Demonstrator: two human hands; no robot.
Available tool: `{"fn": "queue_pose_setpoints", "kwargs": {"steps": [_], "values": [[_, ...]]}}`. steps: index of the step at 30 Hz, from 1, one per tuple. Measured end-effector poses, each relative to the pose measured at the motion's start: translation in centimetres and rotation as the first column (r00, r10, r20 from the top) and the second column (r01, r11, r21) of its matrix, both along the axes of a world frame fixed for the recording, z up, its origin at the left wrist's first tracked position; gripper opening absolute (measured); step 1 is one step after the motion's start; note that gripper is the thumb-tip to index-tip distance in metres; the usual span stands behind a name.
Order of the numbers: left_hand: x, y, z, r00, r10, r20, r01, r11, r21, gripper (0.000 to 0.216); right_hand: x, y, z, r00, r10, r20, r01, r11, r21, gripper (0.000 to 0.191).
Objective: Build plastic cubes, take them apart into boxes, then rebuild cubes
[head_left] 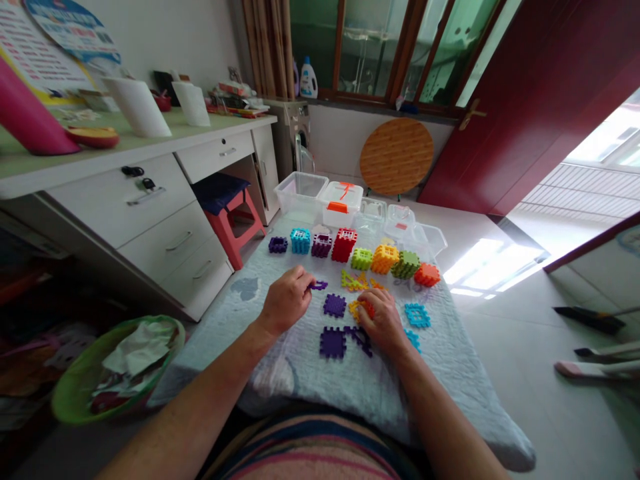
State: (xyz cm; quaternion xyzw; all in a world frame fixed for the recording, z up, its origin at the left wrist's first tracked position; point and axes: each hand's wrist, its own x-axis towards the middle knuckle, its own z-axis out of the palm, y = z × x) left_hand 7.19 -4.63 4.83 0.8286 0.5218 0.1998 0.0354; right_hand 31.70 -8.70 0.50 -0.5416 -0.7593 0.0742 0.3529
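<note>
We are pinching a purple piece (319, 285) in our left hand's (287, 300) nearly closed fingers, beyond and left of the farther purple square (335, 305). Right of that square, we are curling our right hand (385, 320) over a yellow piece (355, 309); whether gripping, we cannot tell.

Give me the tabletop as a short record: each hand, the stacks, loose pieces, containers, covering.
Left hand: pinching purple notched plastic piece
Right hand: over yellow notched piece and orange-red notched piece; grip partly hidden
Notched plastic stacks, left to right: dark purple, cyan, plum, red, lime, yellow-orange, olive, orange
Between hands: purple square notched tile
Right of right hand: cyan square notched frame
Behind stacks: clear open plastic bin, lidded box with orange latch
Covering: pale blue-gray cloth
</note>
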Motion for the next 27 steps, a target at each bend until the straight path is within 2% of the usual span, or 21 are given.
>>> {"fn": "queue_pose_setpoints", "kwargs": {"steps": [2, 6, 12, 18, 23, 27], "values": [[-0.4, -0.3, -0.5, 0.999, -0.02, -0.032, 0.02, 1.0, 0.021, 0.021, 0.0, 0.0, 0.0, 1.0, 0.002, 0.004, -0.002, 1.0, -0.004, 0.012], [-1.6, -1.2, -1.2, 0.983, -0.17, -0.062, 0.162, 0.98, -0.115, 0.018, 0.0, 0.0, 0.0, 1.0, 0.002, 0.005, -0.001, 1.0, -0.011, 0.011], [-2.8, -0.7, -0.1, 0.98, -0.199, 0.013, 0.199, 0.967, -0.158, 0.037, -0.1, 0.0, -0.2, 1.0, 0.023, 0.01, -0.022, 0.999, -0.024, 0.011], [-1.5, 0.7, -0.1, 0.959, -0.285, -0.008, 0.278, 0.941, -0.19, 0.047, -0.2, -0.1, 0.0, 1.0, 0.02, 0.002, -0.02, 1.0, -0.016, 0.012], [-0.9, 1.9, -1.1, 0.943, -0.331, -0.045, 0.308, 0.914, -0.265, 0.033, 0.0, -0.1, -0.1, 1.0, 0.014, 0.011, -0.013, 1.0, -0.026, 0.011], [-1.2, 2.4, -0.5, 0.956, -0.294, 0.013, 0.284, 0.911, -0.299, 0.028, 0.0, -0.1, -0.1, 1.0, 0.018, 0.011, -0.017, 0.999, -0.027, 0.011]]}}
